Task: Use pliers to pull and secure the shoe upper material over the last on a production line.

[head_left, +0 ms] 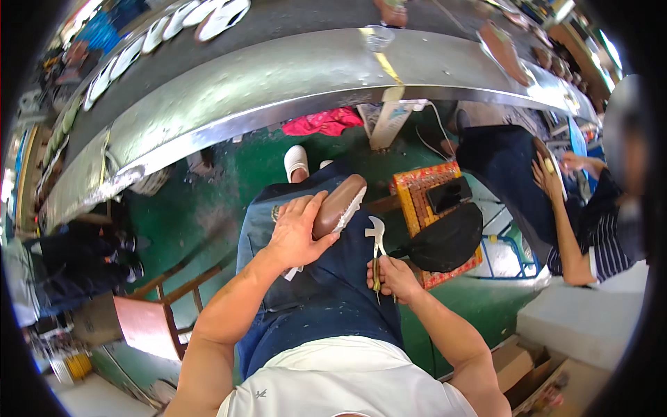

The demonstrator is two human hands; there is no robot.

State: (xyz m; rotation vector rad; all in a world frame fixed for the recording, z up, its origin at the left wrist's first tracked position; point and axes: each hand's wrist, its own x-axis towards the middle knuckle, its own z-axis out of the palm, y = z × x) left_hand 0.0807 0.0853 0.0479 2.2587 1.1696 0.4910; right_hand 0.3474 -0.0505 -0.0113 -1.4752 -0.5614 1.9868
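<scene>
My left hand (pixel 297 233) is closed around a brown shoe upper (pixel 340 201) with a ragged white lower edge, resting over my lap. Its toe points away from me and to the right. To the right of the shoe, my right hand (pixel 397 279) grips the handles of lasting pincers (pixel 376 233), with the metal head upward. A gap separates the pincers from the shoe. My palm and fingers hide the shoe's heel end.
Ahead runs a metal-edged bench (pixel 243 76) bearing white shoes (pixel 222 19) and brown ones. A patterned stool (pixel 410 201) at right carries a phone (pixel 448 194) and a black cloth item (pixel 445 240). Beyond it sits a co-worker (pixel 507 167). A wooden chair (pixel 149 325) stands left.
</scene>
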